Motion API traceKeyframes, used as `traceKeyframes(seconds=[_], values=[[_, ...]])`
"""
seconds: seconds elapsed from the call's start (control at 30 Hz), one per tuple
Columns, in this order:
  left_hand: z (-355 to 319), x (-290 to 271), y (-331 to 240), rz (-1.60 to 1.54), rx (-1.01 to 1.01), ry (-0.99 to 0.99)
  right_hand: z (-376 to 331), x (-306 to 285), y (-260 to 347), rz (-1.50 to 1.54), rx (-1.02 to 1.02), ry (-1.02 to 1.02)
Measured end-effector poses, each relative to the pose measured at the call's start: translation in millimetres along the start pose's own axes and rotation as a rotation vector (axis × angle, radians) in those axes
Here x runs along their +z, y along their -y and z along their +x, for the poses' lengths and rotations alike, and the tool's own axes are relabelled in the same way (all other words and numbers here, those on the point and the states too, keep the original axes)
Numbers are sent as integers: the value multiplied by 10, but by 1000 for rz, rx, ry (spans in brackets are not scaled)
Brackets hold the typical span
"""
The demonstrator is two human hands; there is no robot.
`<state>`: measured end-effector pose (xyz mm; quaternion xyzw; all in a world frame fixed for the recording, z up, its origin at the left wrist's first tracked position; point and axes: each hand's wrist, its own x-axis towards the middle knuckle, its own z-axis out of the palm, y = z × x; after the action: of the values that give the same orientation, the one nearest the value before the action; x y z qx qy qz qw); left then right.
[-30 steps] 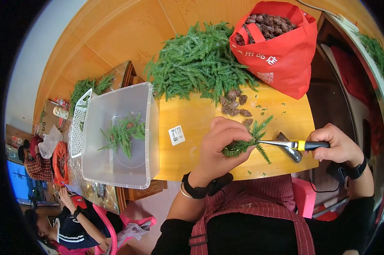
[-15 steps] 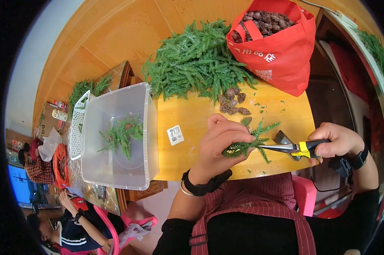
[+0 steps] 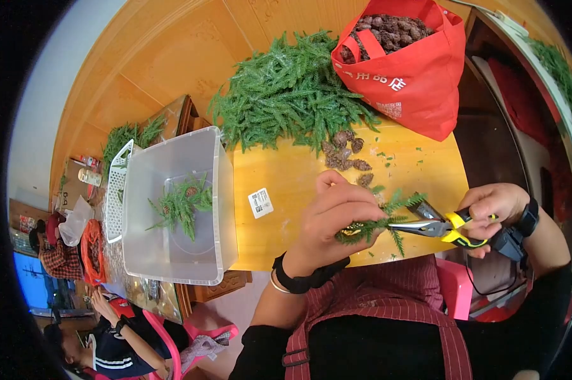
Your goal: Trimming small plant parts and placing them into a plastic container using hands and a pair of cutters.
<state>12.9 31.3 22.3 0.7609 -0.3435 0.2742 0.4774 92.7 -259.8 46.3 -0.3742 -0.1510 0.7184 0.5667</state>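
My left hand (image 3: pixel 336 218) is closed around a green artificial pine sprig (image 3: pixel 397 206) above the front of the yellow table. In my right hand (image 3: pixel 496 208) are needle-nose pliers (image 3: pixel 451 229) with yellow and black handles, which stand spread apart. Their jaws reach into the middle of the sprig, close to my left fingertips; what they touch there is hidden by needles. A dark block-like object (image 3: pixel 425 210) lies behind the pliers. Several brown pine cones (image 3: pixel 344 155) rest on the table just beyond my left hand.
A large heap of green sprigs (image 3: pixel 292 95) lies at the back, beside a red bag (image 3: pixel 419 82) full of pine cones. To the left, a clear plastic bin (image 3: pixel 172 272) holds sprigs with cones. A white label (image 3: pixel 260 202) lies on the table (image 3: pixel 254 244). Another person (image 3: pixel 127 335) sits at lower left.
The plier handles have spread wider in my right hand. The sprig has turned slightly, and the dark block behind it shows more. The whole view has shifted a little.
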Motion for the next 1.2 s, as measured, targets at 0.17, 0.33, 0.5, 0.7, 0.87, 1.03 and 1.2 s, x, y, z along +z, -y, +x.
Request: traceKeyframes(seconds=[0.17,0.33,0.5,0.7,0.87,1.03,1.2], values=[[-17,-62,33,55,-57,-59,70,284,65,-363,-45,-169],[-50,-171,1,49,-152,-123,69,574,134,-935,-140,-469],[-60,-89,-46,-134,-345,-230,114,698,92,-1340,-520,-670],[-41,-29,-104,-262,-472,-231,320,756,38,-1856,-669,-966],[-70,-12,-84,-267,-453,-241,370,734,44,-1906,-665,-1004],[-90,13,-58,-319,-450,-242,380,680,43,-1897,-695,-994],[-87,16,-34,-350,-437,-244,360,587,26,-1917,-716,-940]])
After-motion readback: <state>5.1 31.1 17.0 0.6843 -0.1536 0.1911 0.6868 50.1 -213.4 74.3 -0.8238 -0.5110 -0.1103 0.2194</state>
